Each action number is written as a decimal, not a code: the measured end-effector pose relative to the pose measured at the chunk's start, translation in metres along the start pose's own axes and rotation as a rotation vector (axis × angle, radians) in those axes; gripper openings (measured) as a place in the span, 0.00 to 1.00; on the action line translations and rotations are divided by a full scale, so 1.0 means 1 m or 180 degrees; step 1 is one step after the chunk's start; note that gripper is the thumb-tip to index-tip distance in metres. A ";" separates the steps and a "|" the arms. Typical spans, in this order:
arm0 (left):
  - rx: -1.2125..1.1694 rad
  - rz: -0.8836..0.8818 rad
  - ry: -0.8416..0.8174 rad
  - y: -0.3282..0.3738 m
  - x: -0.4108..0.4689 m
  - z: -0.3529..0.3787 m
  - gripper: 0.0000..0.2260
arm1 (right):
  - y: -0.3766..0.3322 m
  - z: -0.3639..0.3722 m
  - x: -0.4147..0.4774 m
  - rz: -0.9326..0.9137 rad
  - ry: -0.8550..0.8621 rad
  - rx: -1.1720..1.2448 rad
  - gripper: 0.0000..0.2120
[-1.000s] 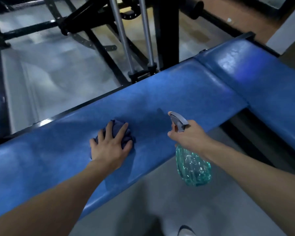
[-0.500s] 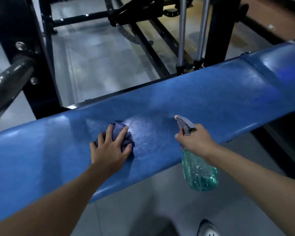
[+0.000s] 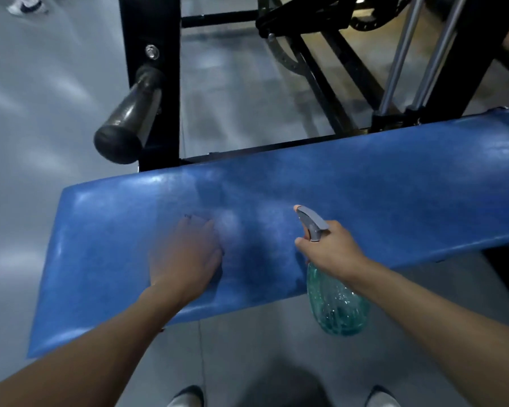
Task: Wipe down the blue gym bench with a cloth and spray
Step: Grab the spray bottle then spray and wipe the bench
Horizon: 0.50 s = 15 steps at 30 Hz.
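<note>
Your left hand (image 3: 185,254) covers the cloth (image 3: 195,217) toward the surface's (image 3: 394,195) 9 o'clock end, pressing down to wipe; blur hides whether that grip curls. At its 3 o'clock, your right hand (image 3: 332,249) is wrapped round the bottle (image 3: 337,306) neck, nozzle aimed at the misted patch (image 3: 229,226) beside the cloth.

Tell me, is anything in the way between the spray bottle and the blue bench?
No, nothing visible. The right hand holds the spray bottle with its nozzle right over the blue bench, bare pad in front of it. The left hand rests on the pad farther left, apart from the nozzle.
</note>
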<state>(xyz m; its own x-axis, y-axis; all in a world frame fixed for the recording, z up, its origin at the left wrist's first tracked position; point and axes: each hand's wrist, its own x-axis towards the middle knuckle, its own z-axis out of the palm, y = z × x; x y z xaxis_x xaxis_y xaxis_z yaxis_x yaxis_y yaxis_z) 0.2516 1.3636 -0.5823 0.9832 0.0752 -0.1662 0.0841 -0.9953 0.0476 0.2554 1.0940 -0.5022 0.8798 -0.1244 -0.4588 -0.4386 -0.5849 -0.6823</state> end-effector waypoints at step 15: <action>-0.0127 -0.0679 0.0069 -0.122 -0.040 0.002 0.27 | -0.070 0.097 -0.015 -0.0384 -0.0473 -0.0517 0.09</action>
<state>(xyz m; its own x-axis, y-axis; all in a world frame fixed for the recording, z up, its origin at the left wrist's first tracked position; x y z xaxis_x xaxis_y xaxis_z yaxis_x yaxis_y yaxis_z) 0.2013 1.4817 -0.5832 0.9456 0.2857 -0.1555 0.2967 -0.9535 0.0526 0.2546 1.2148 -0.5030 0.8820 0.0664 -0.4665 -0.2862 -0.7109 -0.6424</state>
